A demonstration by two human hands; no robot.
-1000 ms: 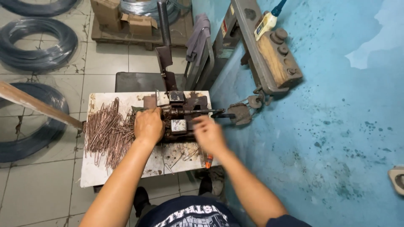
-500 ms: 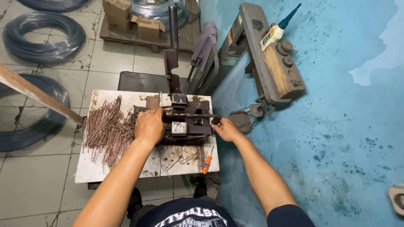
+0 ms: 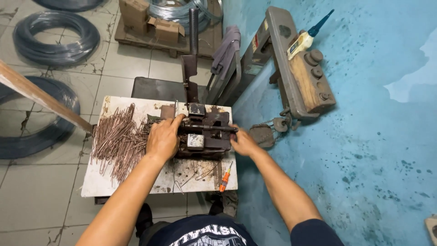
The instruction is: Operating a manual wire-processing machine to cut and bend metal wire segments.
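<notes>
At about nine o'clock of the picture a dark wire coil (image 3: 32, 132) lies on the tiled floor, with a second coil (image 3: 57, 38) up at ten o'clock and a wooden bar (image 3: 41, 98) slanting across between them. To the right of these stands a small white surface (image 3: 114, 182), and on its left part lies a heap of bent copper-coloured wire pieces (image 3: 116, 141). The left hand (image 3: 164, 139) sits just right of that heap, near the middle of the picture, its fingers curled over the left end of a rusty iron press tool (image 3: 202, 134) that is mounted at the twelve o'clock side of the surface; the hand is clenched on the tool's left edge, though whether a wire piece is pinched under the fingers cannot be told. A dark horizontal rod (image 3: 209, 129) runs across the tool toward three o'clock. Below the tool, at six o'clock of it, a small orange-handled screwdriver (image 3: 224, 180) lies on the surface among loose wire pieces. The right hand (image 3: 243, 143) is at the tool's right end, fingers closed around the end of the rod. Farther right, at about one o'clock, a heavy grey metal frame (image 3: 291, 68) leans by the blue wall (image 3: 378, 136), with a glue bottle (image 3: 302, 41) resting on it.
</notes>
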